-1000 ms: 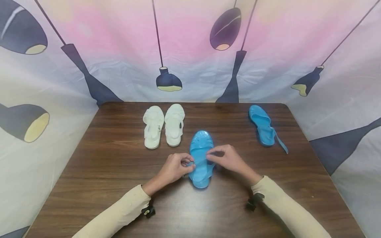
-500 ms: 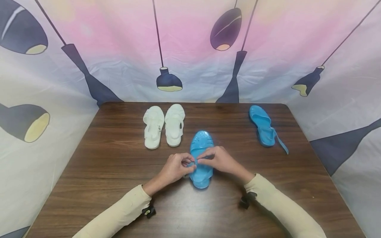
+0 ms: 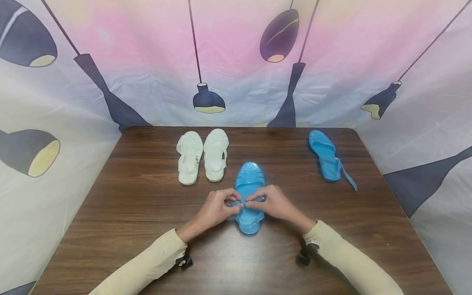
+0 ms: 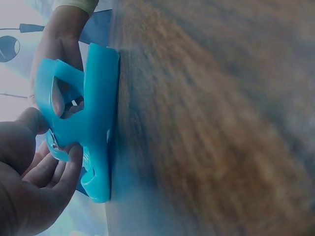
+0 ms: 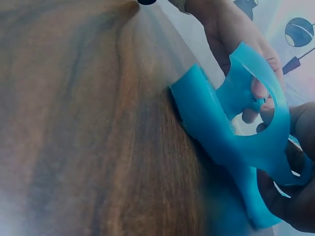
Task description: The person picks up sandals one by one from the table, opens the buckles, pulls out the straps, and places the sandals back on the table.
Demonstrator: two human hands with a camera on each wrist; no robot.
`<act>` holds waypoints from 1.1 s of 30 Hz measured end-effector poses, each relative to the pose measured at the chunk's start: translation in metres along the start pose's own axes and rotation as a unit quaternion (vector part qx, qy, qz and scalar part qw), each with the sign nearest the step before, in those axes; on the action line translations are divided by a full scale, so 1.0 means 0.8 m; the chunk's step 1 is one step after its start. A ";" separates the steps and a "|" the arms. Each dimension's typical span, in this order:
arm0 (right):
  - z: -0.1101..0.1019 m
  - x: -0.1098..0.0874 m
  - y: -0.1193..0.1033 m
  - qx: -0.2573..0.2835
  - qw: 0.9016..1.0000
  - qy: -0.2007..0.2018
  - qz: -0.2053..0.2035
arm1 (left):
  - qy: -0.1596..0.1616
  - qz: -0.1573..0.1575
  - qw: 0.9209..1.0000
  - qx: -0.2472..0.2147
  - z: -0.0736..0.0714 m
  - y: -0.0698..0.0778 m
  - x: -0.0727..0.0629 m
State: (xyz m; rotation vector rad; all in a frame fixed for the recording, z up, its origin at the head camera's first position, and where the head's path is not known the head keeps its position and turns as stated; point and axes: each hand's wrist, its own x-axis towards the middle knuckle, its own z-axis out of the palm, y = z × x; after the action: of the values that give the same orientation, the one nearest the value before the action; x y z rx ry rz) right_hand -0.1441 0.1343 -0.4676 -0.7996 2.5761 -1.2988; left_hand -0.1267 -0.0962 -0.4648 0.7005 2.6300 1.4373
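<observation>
— Left hand (image 3: 217, 207)?
— Thumb and fingers pinch the strap (image 4: 65, 129) at its buckle (image 4: 53, 140).
— Right hand (image 3: 278, 203)?
— Fingers bent, near the buckle; any hold can't be made out.
— Blue sandal (image 3: 249, 176)?
— Lies sole down on the table (image 3: 243, 262), nearer than the white sandals (image 3: 188, 174).

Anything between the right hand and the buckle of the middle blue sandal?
No loose object shows between the right hand and the buckle; only the left hand, pinching the blue sandal there, crowds that spot.

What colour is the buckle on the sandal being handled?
Silvery. The buckle shows best in the left wrist view, on the blue sandal.
</observation>
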 end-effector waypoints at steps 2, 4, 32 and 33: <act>0.000 0.002 -0.002 0.001 1.000 0.000 -0.001 | 0.001 0.001 1.000 -0.003 -0.001 0.000 0.000; 0.000 0.003 -0.003 0.003 1.000 0.000 -0.003 | 0.002 0.002 1.000 -0.007 -0.001 -0.001 -0.001; -0.034 -0.018 0.022 0.039 0.998 0.012 0.043 | -0.002 -0.023 0.999 -0.043 -0.003 -0.003 -0.004; -0.035 -0.019 0.022 0.038 0.998 0.013 0.043 | -0.003 -0.022 0.999 -0.042 -0.003 -0.003 -0.004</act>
State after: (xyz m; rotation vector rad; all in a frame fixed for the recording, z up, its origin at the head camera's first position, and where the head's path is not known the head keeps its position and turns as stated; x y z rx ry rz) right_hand -0.1482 0.1700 -0.4655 -0.6541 2.5347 -1.3803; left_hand -0.1255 -0.1004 -0.4662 0.6322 2.5461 1.5220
